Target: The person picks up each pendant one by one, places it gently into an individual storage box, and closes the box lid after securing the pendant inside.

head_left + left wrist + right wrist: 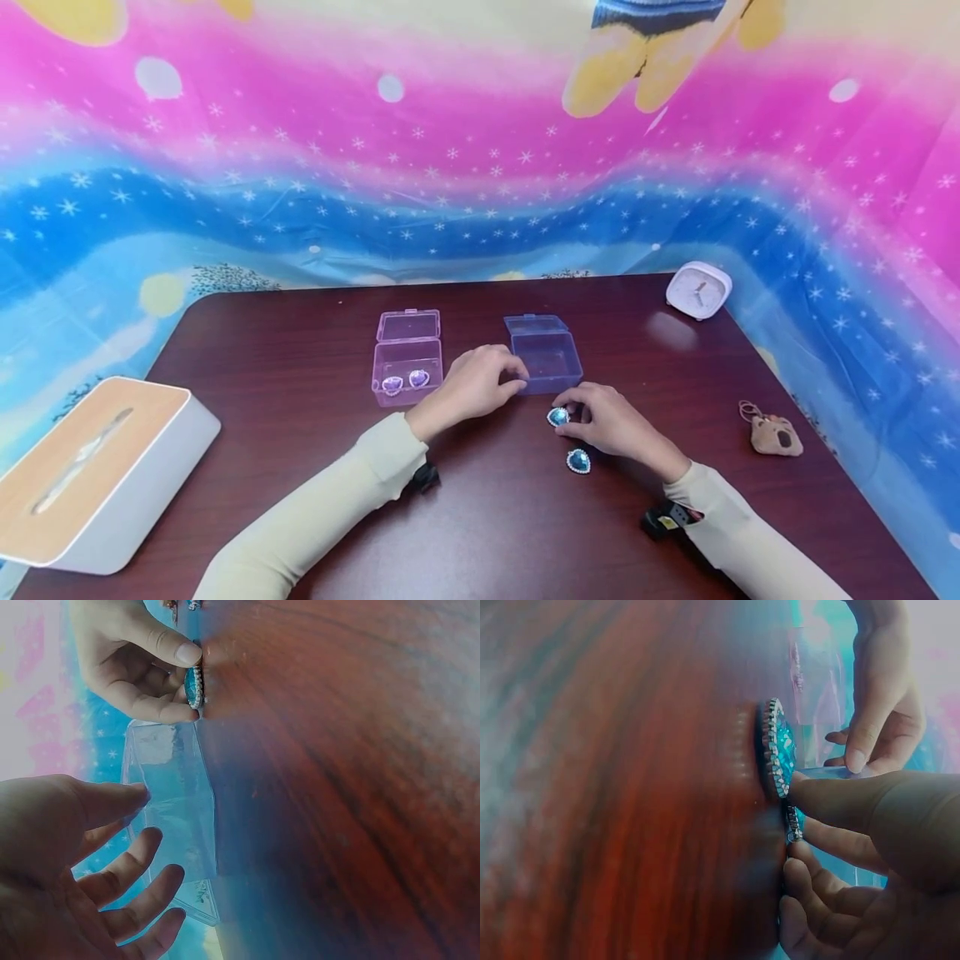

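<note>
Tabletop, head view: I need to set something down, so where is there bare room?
The tabletop is bare between the tissue box and the pink case, and between the blue case and the clock. It is crowded along the blue case's left and near sides: left hand, right hand, held blue gem, loose blue gem.

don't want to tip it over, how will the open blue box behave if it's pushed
The blue box looks like thin see-through plastic, so it's probably light and may slide easily on the glossy table. Sitting flat with low walls, it seems unlikely to tip. Its lid stands open, so that might wobble.
</note>
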A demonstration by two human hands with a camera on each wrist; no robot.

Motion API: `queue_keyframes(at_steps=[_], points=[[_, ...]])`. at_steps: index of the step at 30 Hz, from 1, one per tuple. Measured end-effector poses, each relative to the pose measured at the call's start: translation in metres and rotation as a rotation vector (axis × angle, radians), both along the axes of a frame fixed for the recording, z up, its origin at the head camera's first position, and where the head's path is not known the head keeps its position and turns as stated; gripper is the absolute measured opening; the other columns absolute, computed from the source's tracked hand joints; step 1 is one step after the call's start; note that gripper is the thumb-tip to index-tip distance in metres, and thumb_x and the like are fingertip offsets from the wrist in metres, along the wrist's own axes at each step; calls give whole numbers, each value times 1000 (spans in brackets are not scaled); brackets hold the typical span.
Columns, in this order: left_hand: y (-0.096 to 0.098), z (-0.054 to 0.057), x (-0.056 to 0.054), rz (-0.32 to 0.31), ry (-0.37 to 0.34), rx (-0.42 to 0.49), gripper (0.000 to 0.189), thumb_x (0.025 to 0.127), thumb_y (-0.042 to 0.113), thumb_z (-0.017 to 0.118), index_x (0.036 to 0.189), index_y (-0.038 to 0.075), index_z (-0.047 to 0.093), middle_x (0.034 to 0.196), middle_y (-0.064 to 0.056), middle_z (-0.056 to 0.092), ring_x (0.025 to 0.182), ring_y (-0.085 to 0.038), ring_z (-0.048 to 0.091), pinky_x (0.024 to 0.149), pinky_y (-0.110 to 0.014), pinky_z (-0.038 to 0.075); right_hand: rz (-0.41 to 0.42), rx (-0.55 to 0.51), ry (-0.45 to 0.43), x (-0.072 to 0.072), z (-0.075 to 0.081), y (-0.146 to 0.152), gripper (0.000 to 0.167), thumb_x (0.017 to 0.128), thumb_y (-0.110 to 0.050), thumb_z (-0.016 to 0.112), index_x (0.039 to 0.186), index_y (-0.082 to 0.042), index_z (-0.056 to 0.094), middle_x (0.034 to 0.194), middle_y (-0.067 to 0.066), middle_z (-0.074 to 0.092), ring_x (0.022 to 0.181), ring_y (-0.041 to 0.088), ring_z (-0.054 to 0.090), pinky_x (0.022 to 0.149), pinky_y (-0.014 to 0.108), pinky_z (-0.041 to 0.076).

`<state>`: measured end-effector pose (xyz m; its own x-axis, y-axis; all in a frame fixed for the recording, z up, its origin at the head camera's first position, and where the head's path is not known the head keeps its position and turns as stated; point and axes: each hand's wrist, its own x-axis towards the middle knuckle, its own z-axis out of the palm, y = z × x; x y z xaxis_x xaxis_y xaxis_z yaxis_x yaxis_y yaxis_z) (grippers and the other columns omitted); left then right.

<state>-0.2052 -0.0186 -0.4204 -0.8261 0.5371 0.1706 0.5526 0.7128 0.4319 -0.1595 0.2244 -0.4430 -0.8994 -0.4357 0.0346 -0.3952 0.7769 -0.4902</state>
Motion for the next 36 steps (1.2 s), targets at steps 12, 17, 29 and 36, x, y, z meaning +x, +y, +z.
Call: queue_keyframes(at_steps=[12,17,29,36], points=[[0,-1,-2,6,-24,7,12,95,30,75,103,26,81,100,5,74,95,-16,69,79,-34,55,35,42,14,-2,3,3,26,87,-20,83,112,-13,78,96,-2,70,80,8,59,70,23,49],[1,0,-3,4,-45,14,12,95,30,75,104,26,81,102,5,73,95,-15,69,78,-35,55,45,90,56,-2,6,6,28,88,-25,83,114,-16,79,99,-4,71,83,9,62,71,25,49],[1,-1,-3,-1,-34,10,13,95,30,74,105,25,81,103,6,73,96,-14,70,78,-34,55,85,-95,63,-8,17,15,26,84,-29,86,108,-23,79,97,-11,73,74,4,60,65,22,53],[1,-2,-3,-8,-42,17,14,95,30,74,106,24,81,102,5,73,97,-15,70,79,-35,55,49,-145,112,-15,31,16,27,84,-30,87,108,-22,79,96,-10,74,77,5,64,68,24,55]])
